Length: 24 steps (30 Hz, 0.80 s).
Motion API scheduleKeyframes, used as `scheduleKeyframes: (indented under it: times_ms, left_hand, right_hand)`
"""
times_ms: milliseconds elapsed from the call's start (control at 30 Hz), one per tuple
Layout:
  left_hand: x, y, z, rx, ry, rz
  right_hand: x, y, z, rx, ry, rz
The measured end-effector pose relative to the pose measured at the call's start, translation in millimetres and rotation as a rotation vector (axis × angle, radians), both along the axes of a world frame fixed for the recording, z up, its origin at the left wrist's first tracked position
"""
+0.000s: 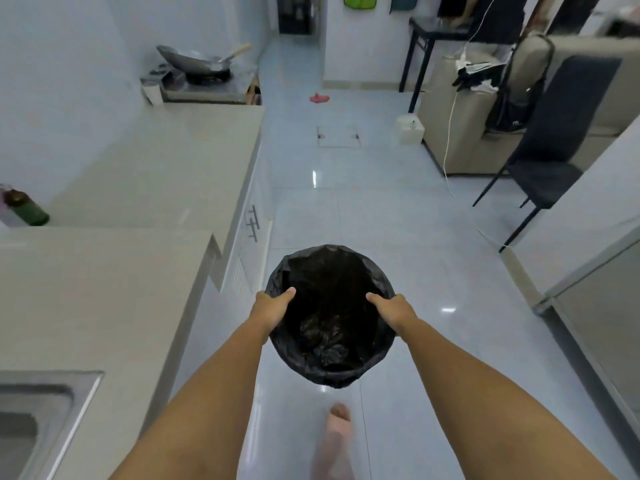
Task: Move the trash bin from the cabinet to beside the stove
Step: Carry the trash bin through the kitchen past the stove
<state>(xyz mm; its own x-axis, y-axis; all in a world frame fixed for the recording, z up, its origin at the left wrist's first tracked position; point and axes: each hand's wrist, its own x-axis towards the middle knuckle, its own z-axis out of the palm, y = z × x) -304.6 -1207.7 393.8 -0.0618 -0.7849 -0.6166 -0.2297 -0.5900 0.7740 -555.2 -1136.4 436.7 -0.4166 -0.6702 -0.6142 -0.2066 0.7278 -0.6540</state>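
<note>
We carry the trash bin (330, 317) in front of us, above the floor (381, 209), beside the low cabinet (247, 258). Our left hand (272, 308) and right hand (393, 311) grip its rim on opposite sides, thumbs inside, the other fingers hidden behind the black liner (325, 271).

The stove (204, 86) with the wok (194, 62) is well ahead, at the far end of the desk (156, 168). The glossy floor may be slippery for our bare foot (337, 431). The red thing (319, 98) near the stove could trip us, we think. The liner may also slide under the thumbs, so the bin could tilt or drop.
</note>
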Motion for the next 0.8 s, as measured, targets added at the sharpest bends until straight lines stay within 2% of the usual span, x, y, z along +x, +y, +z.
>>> scheduleKeyframes:
  times_ms: [433,800]
  left_hand:
    - [-89.5,-219.7,21.3,-0.011,-0.039,0.081]
    - [-142.6,-418.8,3.6,0.004,-0.042,0.043]
  right_hand:
    - [-90.1,-242.6,0.8,0.029,-0.008,0.048]
    - [-140.3,-438.7,-19.2,0.057,0.013,0.038]
